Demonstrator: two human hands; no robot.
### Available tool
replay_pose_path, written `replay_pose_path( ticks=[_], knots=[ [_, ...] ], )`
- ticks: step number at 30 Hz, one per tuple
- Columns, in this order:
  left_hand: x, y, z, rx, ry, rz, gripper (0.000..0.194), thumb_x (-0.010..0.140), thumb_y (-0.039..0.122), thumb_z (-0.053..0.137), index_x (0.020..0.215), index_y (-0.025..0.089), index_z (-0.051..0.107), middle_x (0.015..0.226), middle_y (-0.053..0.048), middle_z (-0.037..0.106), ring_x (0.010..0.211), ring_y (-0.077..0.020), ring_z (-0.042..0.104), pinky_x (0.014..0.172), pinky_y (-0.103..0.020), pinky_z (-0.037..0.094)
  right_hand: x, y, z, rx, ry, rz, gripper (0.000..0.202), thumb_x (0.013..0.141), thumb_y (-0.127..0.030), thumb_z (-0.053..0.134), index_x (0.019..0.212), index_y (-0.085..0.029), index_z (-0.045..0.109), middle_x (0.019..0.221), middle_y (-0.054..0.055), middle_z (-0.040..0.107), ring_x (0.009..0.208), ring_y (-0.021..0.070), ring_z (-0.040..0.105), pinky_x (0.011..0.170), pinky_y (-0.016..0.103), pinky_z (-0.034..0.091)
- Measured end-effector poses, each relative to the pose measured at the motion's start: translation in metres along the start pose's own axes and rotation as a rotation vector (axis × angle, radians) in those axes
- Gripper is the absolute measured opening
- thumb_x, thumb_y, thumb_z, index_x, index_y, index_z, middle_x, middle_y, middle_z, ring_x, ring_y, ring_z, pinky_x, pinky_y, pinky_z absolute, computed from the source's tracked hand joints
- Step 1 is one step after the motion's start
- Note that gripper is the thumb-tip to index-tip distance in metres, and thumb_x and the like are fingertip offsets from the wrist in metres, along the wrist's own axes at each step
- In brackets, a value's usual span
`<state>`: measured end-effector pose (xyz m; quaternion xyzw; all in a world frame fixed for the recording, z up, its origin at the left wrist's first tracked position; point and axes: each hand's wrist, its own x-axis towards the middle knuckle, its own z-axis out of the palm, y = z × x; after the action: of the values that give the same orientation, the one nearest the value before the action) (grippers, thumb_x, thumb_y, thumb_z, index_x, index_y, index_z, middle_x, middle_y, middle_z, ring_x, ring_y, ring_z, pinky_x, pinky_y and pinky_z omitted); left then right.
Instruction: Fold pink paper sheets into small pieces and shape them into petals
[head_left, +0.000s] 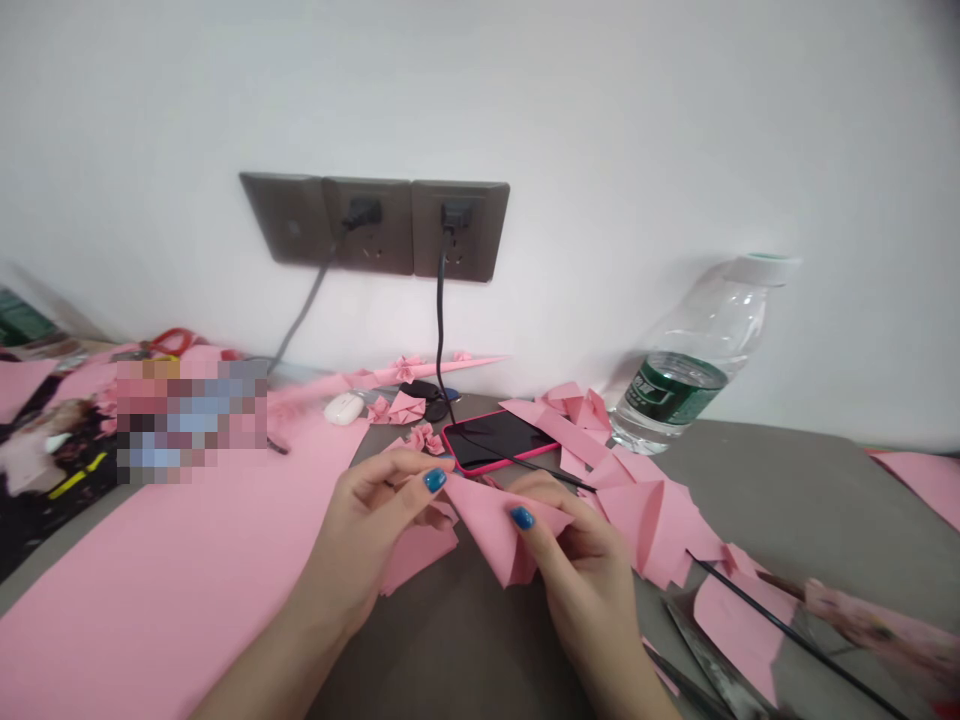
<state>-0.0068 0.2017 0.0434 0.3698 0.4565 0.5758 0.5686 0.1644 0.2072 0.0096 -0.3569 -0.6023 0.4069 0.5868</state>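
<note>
Between my hands is a piece of folded pink paper (487,520), held above the grey table. My left hand (382,525) pinches its upper left corner between thumb and fingertips. My right hand (581,565) grips the right side, thumb on the near face and fingers curled behind. The paper's lower part bends into a loose fold that points down. Below my left hand lies another pink paper piece (420,555), partly covered by the fingers. Just beyond my hands rests a phone (499,440) in a bright pink case, with a black cable across it.
A large pink sheet (172,580) covers the left of the table. Folded pink pieces (652,520) pile up at the right, near a tilted-looking water bottle (675,360). Folded paper flowers (424,440) and a white mouse-like object (345,409) lie behind. Cables run from wall sockets (375,225).
</note>
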Motion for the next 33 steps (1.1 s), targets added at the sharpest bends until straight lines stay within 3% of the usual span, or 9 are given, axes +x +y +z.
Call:
replay_pose_path(
  ticks=[11,20,25,27,30,33],
  knots=[
    [0.001,-0.002,-0.001,0.004,0.042,0.004,0.018,0.072,0.037,0.078,0.079,0.02,0.079,0.081,-0.004,0.07,0.069,-0.0147,0.063,0.062,-0.024,0.058,0.001,0.001,0.001,0.006,-0.001,-0.016,0.014,0.089,-0.019,0.059,0.076,-0.021,0.065,0.076,0.002,0.061,0.074,0.0164,0.055,0.066,0.027,0.041],
    [0.003,0.0,0.001,-0.016,0.055,0.058,0.018,0.076,0.031,0.074,0.065,0.017,0.069,0.076,-0.001,0.06,0.067,-0.0129,0.057,0.057,-0.023,0.054,0.002,-0.002,0.003,-0.015,-0.04,-0.022,0.015,0.089,-0.019,0.06,0.075,-0.021,0.065,0.075,0.001,0.061,0.074,0.0155,0.057,0.065,0.026,0.042],
    [0.006,0.001,-0.003,-0.118,0.19,0.092,0.014,0.073,0.029,0.077,0.066,0.019,0.069,0.072,0.0,0.062,0.069,-0.0128,0.058,0.052,-0.018,0.05,0.003,-0.001,0.001,-0.02,0.06,-0.012,0.018,0.089,-0.021,0.06,0.072,-0.021,0.062,0.072,0.0,0.06,0.071,0.0151,0.056,0.064,0.025,0.042],
    [0.004,-0.003,-0.001,-0.057,0.142,0.078,0.015,0.077,0.034,0.073,0.074,0.019,0.073,0.073,-0.002,0.064,0.066,-0.0129,0.058,0.054,-0.02,0.051,0.003,0.0,0.0,-0.027,0.057,-0.012,0.017,0.089,-0.02,0.06,0.072,-0.021,0.062,0.073,0.0,0.06,0.071,0.0152,0.056,0.064,0.025,0.042],
    [-0.003,-0.009,0.005,0.065,-0.038,0.046,0.033,0.085,0.047,0.062,0.089,0.017,0.076,0.079,-0.007,0.07,0.066,-0.0154,0.062,0.061,-0.026,0.054,0.003,0.001,0.001,-0.026,0.031,-0.017,0.017,0.089,-0.019,0.059,0.072,-0.021,0.062,0.073,0.001,0.06,0.072,0.0155,0.056,0.065,0.026,0.042],
    [-0.008,-0.011,0.01,0.214,-0.108,0.052,0.031,0.081,0.046,0.067,0.087,0.017,0.078,0.078,-0.007,0.072,0.073,-0.0185,0.065,0.063,-0.024,0.055,0.002,0.001,0.001,-0.018,0.019,-0.02,0.018,0.089,-0.019,0.058,0.073,-0.021,0.062,0.073,0.001,0.061,0.071,0.0153,0.056,0.065,0.026,0.043]
  ],
)
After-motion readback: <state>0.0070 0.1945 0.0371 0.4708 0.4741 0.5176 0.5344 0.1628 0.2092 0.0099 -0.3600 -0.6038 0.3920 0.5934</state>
